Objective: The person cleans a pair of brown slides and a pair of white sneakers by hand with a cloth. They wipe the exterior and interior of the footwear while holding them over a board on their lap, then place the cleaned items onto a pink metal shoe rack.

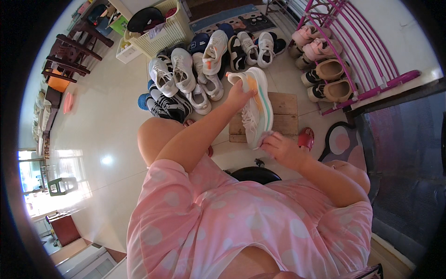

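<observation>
A white running shoe [255, 115] with an orange patch and a teal stripe along its thick sole is held up before me, toe towards my body. My left hand [240, 95] grips it at the heel and collar. Down at the toe, my right hand [278, 144] pinches a small pale cloth [265, 138] and presses it against the sole's edge. Under the shoe a low wooden board [284, 113] is partly hidden on the floor. The matching-looking white shoe with orange trim [214, 52] stands among the other pairs beyond.
Several sneakers [183, 69] crowd the tiled floor ahead, in front of a cream plastic basket [163, 35]. To the right, a magenta metal rack [373, 99] holds pink and tan shoes. A patterned mat [343, 143] lies by my right knee. My feet wear red slippers [306, 138].
</observation>
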Tool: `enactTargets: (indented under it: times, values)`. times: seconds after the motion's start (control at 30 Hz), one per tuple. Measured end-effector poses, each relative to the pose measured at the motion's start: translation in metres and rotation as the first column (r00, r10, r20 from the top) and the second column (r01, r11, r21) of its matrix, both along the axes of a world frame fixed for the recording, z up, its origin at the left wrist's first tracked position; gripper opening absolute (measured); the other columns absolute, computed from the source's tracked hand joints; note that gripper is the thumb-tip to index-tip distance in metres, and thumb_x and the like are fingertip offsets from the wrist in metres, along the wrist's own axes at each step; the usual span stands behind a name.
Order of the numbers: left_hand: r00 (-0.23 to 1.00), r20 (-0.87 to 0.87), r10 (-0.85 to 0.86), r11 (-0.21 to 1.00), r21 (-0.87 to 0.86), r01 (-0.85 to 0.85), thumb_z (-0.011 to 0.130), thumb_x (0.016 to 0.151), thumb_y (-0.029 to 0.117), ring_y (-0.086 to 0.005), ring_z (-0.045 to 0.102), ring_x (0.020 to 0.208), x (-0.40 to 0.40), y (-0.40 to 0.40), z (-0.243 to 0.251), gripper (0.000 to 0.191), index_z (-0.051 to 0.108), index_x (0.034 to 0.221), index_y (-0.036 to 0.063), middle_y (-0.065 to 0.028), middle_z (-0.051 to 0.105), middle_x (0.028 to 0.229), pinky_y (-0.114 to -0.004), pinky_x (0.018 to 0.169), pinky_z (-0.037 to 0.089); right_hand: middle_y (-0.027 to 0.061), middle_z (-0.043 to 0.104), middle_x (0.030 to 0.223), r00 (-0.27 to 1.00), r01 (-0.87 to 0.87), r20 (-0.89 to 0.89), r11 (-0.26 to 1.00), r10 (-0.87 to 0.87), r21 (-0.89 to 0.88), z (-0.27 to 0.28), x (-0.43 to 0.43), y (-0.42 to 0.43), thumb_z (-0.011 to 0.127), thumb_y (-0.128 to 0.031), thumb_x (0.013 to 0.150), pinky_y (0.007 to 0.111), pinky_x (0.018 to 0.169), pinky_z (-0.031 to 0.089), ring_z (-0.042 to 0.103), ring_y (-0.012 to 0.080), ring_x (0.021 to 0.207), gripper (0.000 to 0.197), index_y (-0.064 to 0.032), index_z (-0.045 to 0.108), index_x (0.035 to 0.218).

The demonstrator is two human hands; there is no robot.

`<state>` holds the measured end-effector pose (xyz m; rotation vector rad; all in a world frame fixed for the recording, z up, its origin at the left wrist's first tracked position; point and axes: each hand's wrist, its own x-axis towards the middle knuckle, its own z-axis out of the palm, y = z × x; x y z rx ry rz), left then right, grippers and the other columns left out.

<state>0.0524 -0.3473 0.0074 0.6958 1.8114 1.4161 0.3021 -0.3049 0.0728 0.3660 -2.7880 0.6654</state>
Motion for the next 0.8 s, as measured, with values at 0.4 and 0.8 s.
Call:
enactTargets:
  times: [0.4, 0.8]
  values:
    - [0.878, 0.353, 0.322, 0.942, -0.031, -0.333, 0.070, 0.083, 0.021, -0.0255, 0.063, 0.088, -0.012, 0.002, 0.034, 0.050, 0.044, 0.115, -0.0062, -0.0156, 0.059, 0.104, -0.036, 0.067, 0.053, 0.0113, 0.055, 0.100, 0.959, 0.241, -0.089, 0.937, -0.271, -0.254, 0.028, -0.006, 0.031, 0.061, -0.004, 0.069, 0.039, 0.085, 0.045, 0.054, 0.0313, 0.094, 0.027, -0.0046, 0.057, 0.095]
    - [0.690, 0.617, 0.379, 0.887, -0.031, -0.460, 0.056, 0.091, 0.023, -0.0221, 0.062, 0.077, -0.019, 0.007, 0.053, 0.038, 0.046, 0.116, -0.0034, -0.0110, 0.059, 0.098, -0.037, 0.054, 0.051, 0.0131, 0.055, 0.095, 0.669, 0.695, 0.192, 0.513, -0.718, -0.504, 0.019, -0.032, 0.062, 0.076, -0.021, 0.071, 0.035, 0.079, 0.045, 0.055, 0.0253, 0.087, 0.049, -0.0027, 0.049, 0.107]
